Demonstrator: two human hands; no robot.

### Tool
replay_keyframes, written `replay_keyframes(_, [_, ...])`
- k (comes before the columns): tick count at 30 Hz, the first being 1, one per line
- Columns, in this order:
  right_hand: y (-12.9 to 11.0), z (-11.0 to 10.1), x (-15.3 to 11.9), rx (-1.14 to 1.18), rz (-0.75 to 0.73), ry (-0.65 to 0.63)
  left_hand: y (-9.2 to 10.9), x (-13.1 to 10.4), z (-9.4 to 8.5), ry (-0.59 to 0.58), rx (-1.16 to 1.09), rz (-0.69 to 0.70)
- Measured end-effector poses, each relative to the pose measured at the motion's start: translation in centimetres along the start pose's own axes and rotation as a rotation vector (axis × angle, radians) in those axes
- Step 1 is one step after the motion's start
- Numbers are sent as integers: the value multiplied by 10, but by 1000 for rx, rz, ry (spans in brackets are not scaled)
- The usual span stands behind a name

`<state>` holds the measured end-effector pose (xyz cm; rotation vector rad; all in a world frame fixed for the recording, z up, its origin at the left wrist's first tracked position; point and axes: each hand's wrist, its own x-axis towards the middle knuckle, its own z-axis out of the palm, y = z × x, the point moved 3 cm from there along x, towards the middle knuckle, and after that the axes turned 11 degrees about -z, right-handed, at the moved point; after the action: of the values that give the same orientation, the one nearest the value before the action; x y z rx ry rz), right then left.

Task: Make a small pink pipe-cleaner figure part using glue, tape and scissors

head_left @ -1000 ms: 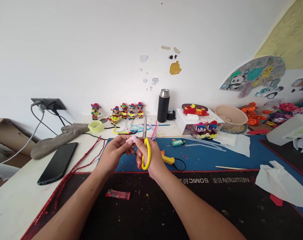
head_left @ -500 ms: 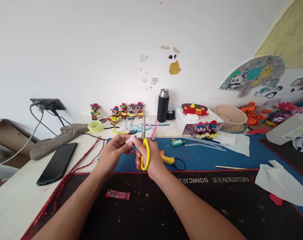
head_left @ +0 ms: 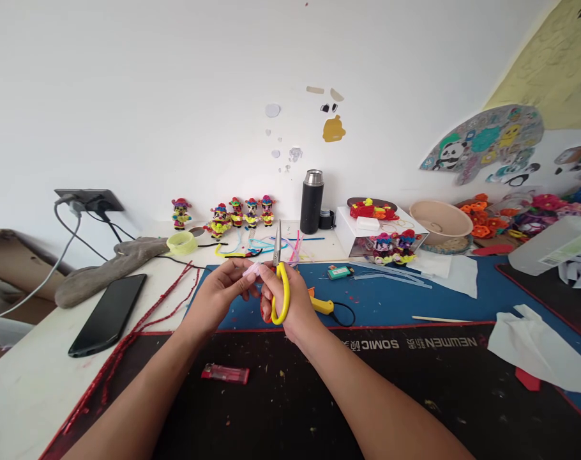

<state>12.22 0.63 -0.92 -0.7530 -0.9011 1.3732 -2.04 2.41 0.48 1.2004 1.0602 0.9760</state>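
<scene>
- The tabletop is being covered by a black mat and a blue mat.
- A black phone is lying at the left, well apart from the hands.
- The right hand is being closed around yellow-handled scissors, blades pointing up.
- The left hand is being pinched on a small pale pink piece, held above the blue mat's near edge, just beside the scissors.
- A red lighter is lying on the black mat below the hands.
</scene>
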Motion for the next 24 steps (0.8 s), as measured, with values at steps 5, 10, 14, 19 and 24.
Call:
replay_keyframes(5, [0,-1,1,-6,-4,6,4,-1,1,14,73,8])
replay_keyframes(10, [3,-2,1,5,7,25,1,1,-2,82,43,24])
replay_keyframes(14, [5,-2,1,22,16,32,0,1,-3,104,72,50])
replay_keyframes(19, [5,-2,1,30,7,-1,-2,0,1,12,82,42])
replay_keyframes(24, [3,-4,2,29,10,4,-5,2,0,-27,-37,22])
